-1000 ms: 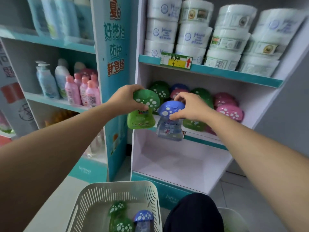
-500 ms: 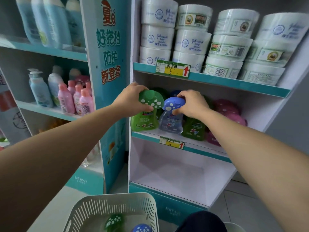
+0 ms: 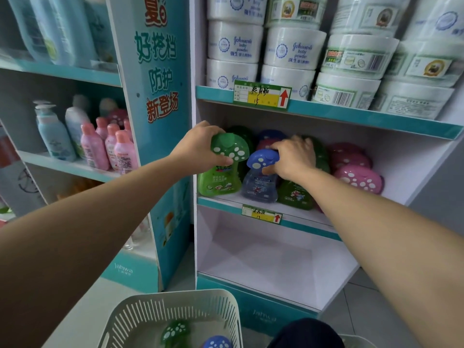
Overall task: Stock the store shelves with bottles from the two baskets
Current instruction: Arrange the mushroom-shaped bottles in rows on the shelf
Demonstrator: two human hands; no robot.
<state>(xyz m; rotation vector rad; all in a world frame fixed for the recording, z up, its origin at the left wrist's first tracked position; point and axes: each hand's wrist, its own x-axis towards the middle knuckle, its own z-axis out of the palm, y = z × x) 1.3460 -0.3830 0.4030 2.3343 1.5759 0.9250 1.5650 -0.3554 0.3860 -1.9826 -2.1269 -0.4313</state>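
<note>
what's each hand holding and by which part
Left hand grips the green bottle by its mushroom cap; right hand grips the blue bottle by its cap.

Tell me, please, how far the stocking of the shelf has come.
Done: pink bottles and others already stand on the middle shelf. In hand: the left hand grips a green bottle and the right hand a blue bottle, both by the cap, at the shelf's front. To do: the basket holds at least a green-capped bottle and a blue-capped bottle.
</note>
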